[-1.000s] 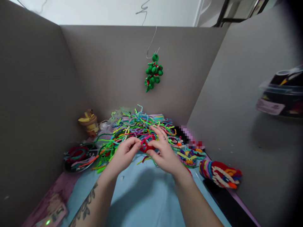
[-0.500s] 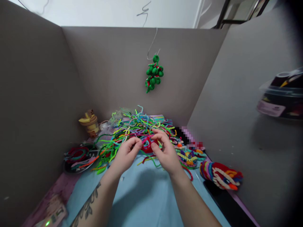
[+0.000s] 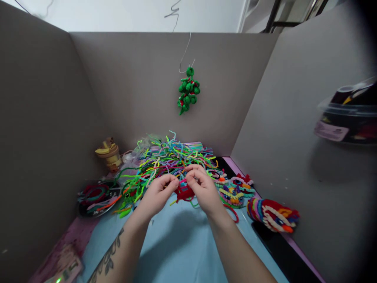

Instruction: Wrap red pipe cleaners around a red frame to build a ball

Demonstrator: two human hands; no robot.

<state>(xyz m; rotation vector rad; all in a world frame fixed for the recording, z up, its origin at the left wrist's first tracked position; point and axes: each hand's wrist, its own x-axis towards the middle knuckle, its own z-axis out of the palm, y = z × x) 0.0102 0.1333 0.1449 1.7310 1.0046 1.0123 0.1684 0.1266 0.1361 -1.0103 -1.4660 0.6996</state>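
Between my two hands hangs a red pipe cleaner piece [image 3: 184,192], bent into a small looped shape with a bit of pink at its top. My left hand [image 3: 160,193] pinches it at its left edge with thumb and forefinger. On the other side my right hand [image 3: 203,189] has thumb and fingertips closed at the piece's right edge. Just beyond the hands lies a heap of multicoloured pipe cleaners [image 3: 176,153]. A few green and yellow strands show beneath the red piece. The exact grip points are partly hidden by my fingers.
Grey panels enclose the blue-covered table [image 3: 179,247]. Left stand a black dish [image 3: 98,212] and a brown pot [image 3: 110,157]. Right lie braided colourful pieces [image 3: 235,192] and a striped bundle [image 3: 273,214]. A green ornament [image 3: 188,90] hangs behind; a clear tub [image 3: 347,118] is on the right panel.
My right thumb and fingers, spread apart before, have closed together at the red piece. It now hangs lower and more plainly between my hands. The whole view has shifted slightly.
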